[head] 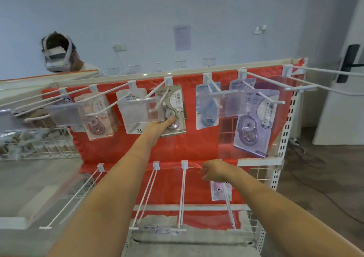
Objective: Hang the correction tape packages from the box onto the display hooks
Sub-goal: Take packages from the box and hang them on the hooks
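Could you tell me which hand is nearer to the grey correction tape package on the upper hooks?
Left. The left hand touches the grey package; the right hand is below it, at the lower rail.

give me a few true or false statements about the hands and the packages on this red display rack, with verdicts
1. The left hand touches the grey correction tape package on the upper row. True.
2. The right hand holds a package up at the top rail. False: it is down at the lower row of white wire hooks, and no package shows in its grip.
3. A purple correction tape package hangs on the upper row, right of the grey one. True.
4. The red backing sheet is blue. False: it is red.
5. Every lower hook carries a package. False: only one pale package is visible there.
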### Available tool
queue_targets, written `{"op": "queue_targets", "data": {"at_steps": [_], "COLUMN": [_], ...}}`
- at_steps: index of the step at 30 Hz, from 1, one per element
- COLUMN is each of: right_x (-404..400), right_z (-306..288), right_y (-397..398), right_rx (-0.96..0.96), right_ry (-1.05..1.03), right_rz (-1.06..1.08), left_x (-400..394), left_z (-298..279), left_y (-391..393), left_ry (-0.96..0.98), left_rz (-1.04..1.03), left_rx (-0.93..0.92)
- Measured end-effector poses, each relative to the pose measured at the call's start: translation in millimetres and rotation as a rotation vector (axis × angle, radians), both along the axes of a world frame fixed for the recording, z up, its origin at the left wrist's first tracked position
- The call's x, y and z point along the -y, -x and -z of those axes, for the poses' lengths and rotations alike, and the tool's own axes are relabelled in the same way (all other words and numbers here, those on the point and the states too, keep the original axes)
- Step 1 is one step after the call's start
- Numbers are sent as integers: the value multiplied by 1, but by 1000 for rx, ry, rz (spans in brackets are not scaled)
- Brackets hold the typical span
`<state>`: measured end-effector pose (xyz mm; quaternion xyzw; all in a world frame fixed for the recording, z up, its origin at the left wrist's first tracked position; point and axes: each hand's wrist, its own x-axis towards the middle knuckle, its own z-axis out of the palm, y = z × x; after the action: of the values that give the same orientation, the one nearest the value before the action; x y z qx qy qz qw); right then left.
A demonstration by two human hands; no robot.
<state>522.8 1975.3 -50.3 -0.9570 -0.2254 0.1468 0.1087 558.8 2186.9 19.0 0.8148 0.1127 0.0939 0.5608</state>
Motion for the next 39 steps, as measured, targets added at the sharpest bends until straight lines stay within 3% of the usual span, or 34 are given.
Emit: {"op": "queue_targets", "data": {"at_steps": [5,11,16,19,27,39], "right_x": [-15,-48,-89,-124,-227,-302], "right_z": [-3,-13,-31,-38,-49,41], "right_y": [3,10,37,60,131,231], "right_rx": [-12,83,157,195,265,107], "right_ry": [93,151,67,2,-97,-30], "right_rz": [-7,-16,44,101,282,145], "left_x": [-1,-42,-91,-125,-213,-261], "left_z": [16,35,28,23,27,132], "left_y": [20,55,88,114,177,288], "left_ry": [186,-193,-697,-894,-1097,-1208], "left_rz": [105,138,178,146,125,253], "left_rx": [20,-69,-104,-60,-45,-151]}}
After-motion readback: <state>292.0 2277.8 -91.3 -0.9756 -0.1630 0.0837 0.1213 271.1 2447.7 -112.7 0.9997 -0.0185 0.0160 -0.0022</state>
